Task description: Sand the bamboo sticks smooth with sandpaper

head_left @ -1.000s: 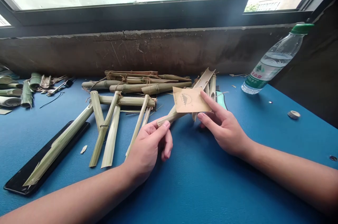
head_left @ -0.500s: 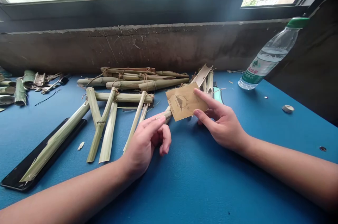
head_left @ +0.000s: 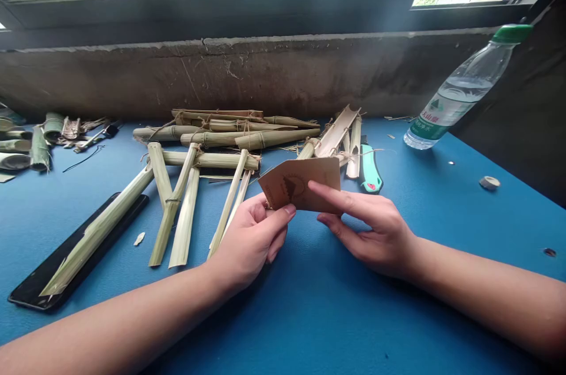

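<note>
A small, slightly bent piece of brown sandpaper (head_left: 300, 189), its printed back with a dark emblem facing me, is held over the table between both hands. My left hand (head_left: 256, 230) pinches its lower left corner, thumb in front and fingers curled behind. Across the right part of its face lies the index finger of my right hand (head_left: 371, 227), with that thumb just below the lower edge. The other right fingertips are hidden. Behind the left hand lies a frame of split bamboo strips (head_left: 179, 204) tied to a bamboo crossbar (head_left: 212, 160).
A turquoise utility knife (head_left: 370, 168) lies beyond the paper, beside split bamboo pieces (head_left: 338, 130). Bundled bamboo sticks (head_left: 260, 139) lie along the wall. At left are a black phone (head_left: 26, 291) under a strip and bamboo offcuts (head_left: 39, 148). A water bottle (head_left: 455, 98) stands at right.
The sandpaper has come down and tilted flatter. My left hand, loosely curled beside it before, now pinches its corner. My right index finger lies lower across its face, and the knife is uncovered.
</note>
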